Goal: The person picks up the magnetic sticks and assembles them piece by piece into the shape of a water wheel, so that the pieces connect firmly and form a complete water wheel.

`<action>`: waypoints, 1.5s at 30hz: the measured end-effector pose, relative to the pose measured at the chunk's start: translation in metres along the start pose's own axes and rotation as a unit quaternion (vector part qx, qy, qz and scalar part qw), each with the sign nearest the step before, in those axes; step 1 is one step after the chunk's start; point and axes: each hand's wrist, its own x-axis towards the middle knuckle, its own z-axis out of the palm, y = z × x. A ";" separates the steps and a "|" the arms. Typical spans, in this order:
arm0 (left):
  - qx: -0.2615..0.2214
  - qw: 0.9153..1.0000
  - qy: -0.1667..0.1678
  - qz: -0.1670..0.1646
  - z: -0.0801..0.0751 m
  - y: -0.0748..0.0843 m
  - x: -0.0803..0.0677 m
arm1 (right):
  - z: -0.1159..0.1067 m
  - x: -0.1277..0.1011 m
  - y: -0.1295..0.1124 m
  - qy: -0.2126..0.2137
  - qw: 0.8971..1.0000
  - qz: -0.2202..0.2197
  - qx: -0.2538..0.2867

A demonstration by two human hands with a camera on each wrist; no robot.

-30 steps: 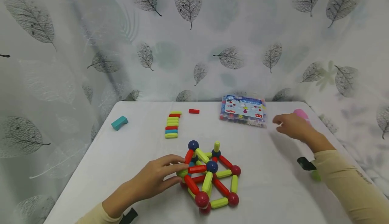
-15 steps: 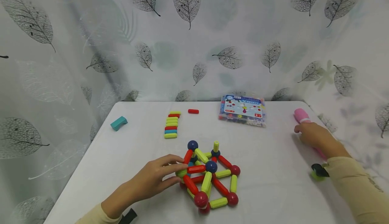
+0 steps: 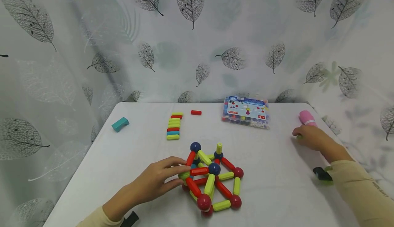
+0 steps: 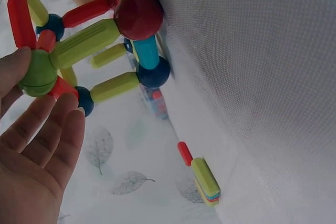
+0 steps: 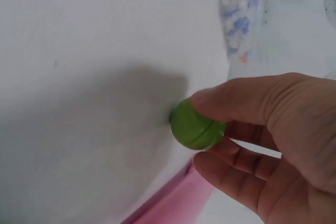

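Right wrist view: a green ball (image 5: 196,125) is pinched between the thumb and curled fingers of the right hand (image 5: 262,150), just above the white tabletop (image 5: 79,77), on which its shadow is cast. The ball sits at the fingertips, on the side of the hand facing the tabletop's middle. A pink object (image 5: 173,203) is seen just below the hand. In the head view, the right hand (image 3: 309,138) is found near the tabletop's right edge, just in front of the pink object (image 3: 306,117); only a sliver of green shows at the fingertips there.

The left hand (image 3: 154,181) is laid against the left side of a structure (image 3: 212,179) of red and yellow-green rods joined by dark red, blue and green balls, which stands on the tabletop (image 3: 123,158) near the front centre. In the left wrist view the fingers (image 4: 58,124) are held nearly straight and relaxed, with the tips touching a green ball joint (image 4: 37,73) of the structure; nothing is gripped.

Further back, a stack of rods (image 3: 173,126) lies left of centre, with a single red rod (image 3: 196,112) just beside it. A box (image 3: 246,112) of parts is set to the right of these, and a teal block (image 3: 120,124) lies well apart on the left. The structure and the right hand are well apart.
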 end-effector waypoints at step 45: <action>0.004 1.000 -0.007 -0.017 -0.002 0.002 -0.003 | -0.013 0.112 -0.224 -0.020 0.947 -0.146 0.285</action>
